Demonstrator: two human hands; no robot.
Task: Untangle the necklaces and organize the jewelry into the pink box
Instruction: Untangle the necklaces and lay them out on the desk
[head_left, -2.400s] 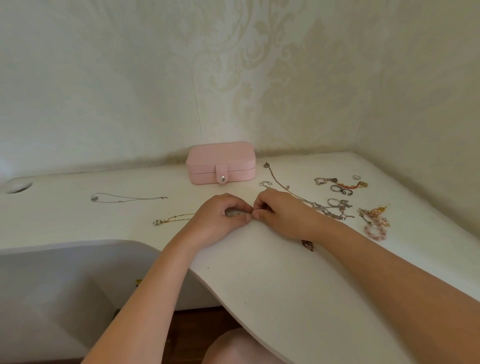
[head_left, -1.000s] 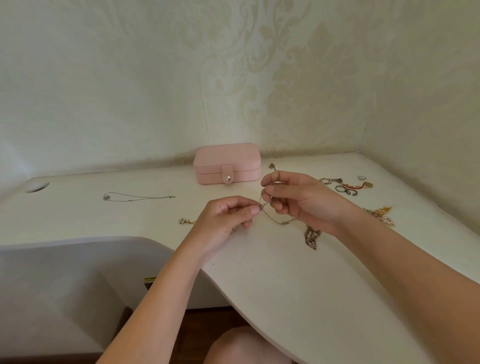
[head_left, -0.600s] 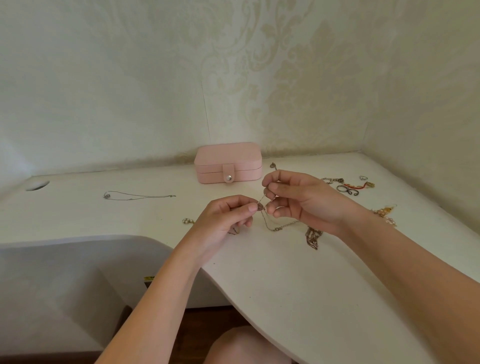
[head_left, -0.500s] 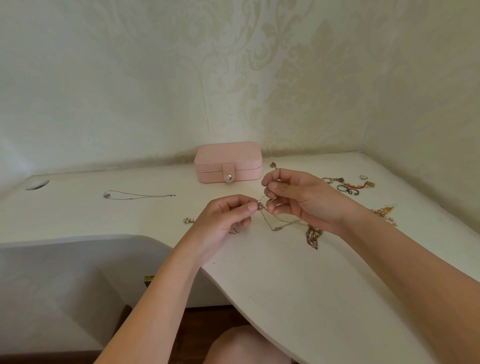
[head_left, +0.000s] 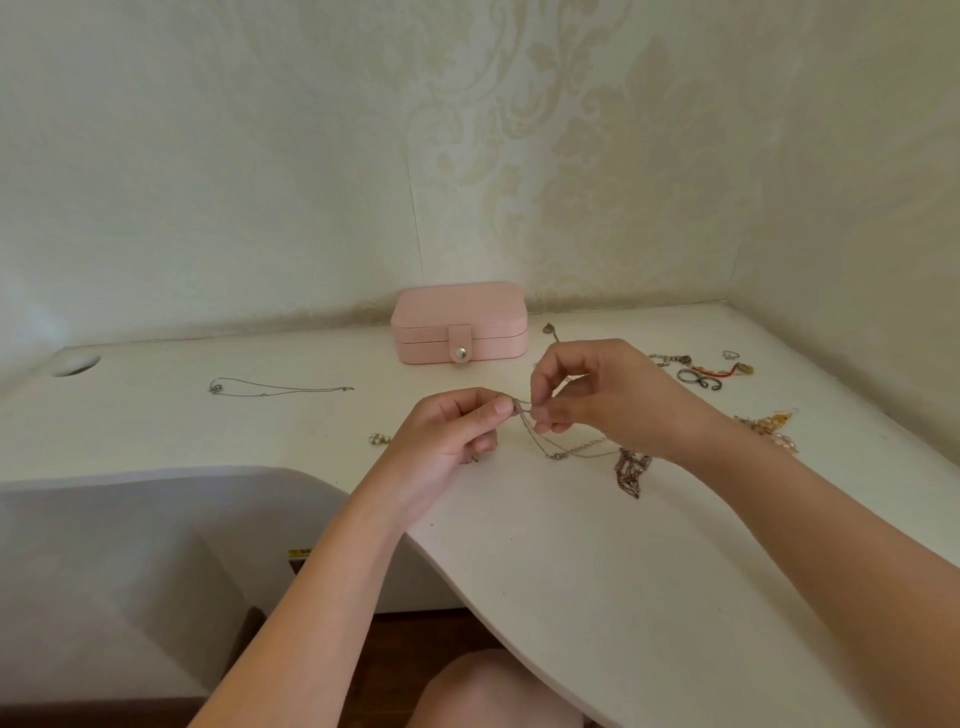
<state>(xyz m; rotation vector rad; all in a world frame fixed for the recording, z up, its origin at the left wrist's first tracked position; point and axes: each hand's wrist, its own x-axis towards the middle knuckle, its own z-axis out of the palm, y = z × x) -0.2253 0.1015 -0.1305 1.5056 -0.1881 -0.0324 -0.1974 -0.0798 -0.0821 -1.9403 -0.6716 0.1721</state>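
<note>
Both hands hold a tangle of thin chain necklaces (head_left: 558, 446) just above the white desk (head_left: 597, 571). My left hand (head_left: 447, 436) pinches the knot between thumb and forefinger. My right hand (head_left: 597, 400) pinches the same chains a finger's width to the right, and loops sag from the pinch onto the desk. A darker chain bundle (head_left: 629, 470) lies under my right wrist. The pink jewelry box (head_left: 460, 322) stands closed at the back by the wall, its snap tab fastened.
A single silver necklace (head_left: 278, 388) lies stretched out at the left. Rings, a bracelet and a red-and-gold piece (head_left: 701, 371) lie at the right, with amber bead jewelry (head_left: 771, 426) nearer. A small clasp end (head_left: 379, 439) lies left of my left hand. A cable hole (head_left: 78, 365) sits far left.
Both hands lifted the tangled chains off the desk and now work the knot in the air; my right fingers shifted slightly along the chain.
</note>
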